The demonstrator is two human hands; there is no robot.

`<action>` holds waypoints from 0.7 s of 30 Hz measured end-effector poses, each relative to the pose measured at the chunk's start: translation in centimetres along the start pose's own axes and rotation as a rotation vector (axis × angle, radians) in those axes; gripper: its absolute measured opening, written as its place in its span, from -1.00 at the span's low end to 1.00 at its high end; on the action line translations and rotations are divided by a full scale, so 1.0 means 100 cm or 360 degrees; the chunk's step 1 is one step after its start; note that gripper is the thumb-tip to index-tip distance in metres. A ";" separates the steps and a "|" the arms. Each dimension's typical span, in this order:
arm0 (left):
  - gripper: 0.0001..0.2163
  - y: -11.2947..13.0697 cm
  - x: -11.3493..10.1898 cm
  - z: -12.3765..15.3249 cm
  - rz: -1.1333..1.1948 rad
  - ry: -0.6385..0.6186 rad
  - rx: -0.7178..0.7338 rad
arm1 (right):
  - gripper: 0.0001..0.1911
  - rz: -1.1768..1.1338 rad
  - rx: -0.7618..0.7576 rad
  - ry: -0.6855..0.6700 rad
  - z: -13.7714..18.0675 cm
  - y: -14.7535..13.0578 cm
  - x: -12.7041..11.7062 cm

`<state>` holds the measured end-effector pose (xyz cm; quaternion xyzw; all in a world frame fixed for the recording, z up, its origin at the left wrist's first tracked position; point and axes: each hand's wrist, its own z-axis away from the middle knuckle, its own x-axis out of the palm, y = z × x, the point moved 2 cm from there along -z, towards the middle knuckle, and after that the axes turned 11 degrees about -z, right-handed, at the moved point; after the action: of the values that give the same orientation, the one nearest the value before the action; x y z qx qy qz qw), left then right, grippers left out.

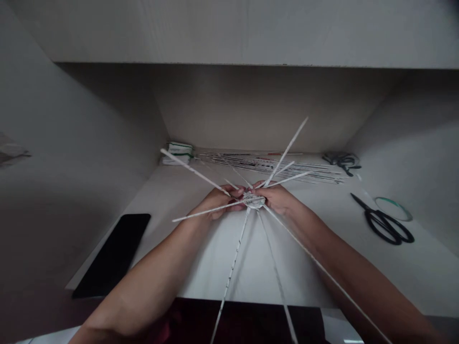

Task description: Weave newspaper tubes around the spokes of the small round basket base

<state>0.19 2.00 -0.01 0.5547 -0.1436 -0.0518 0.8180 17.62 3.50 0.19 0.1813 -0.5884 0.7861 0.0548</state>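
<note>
Both hands meet above a white desk on a star of thin rolled paper sticks that fan out from a small woven hub. My left hand pinches the hub from the left, fingers closed round the sticks. From the right, my right hand grips the same hub, fingers curled. Long sticks run up toward the back wall and down past the desk's front edge.
A bundle of spare paper sticks lies along the back of the desk. Black scissors and a tape ring lie at the right, a dark phone at the left, a small packet at the back left, a dark cord at the back right.
</note>
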 end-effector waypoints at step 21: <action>-0.60 -0.006 0.010 0.002 0.0141 0.0237 0.0257 | -0.63 -0.0042 -0.0033 -0.0135 0.015 -0.005 0.018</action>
<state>1.12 1.35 -0.31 0.6142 -0.1106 0.0376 0.7804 16.40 2.00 1.67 0.2216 -0.5960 0.7707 0.0419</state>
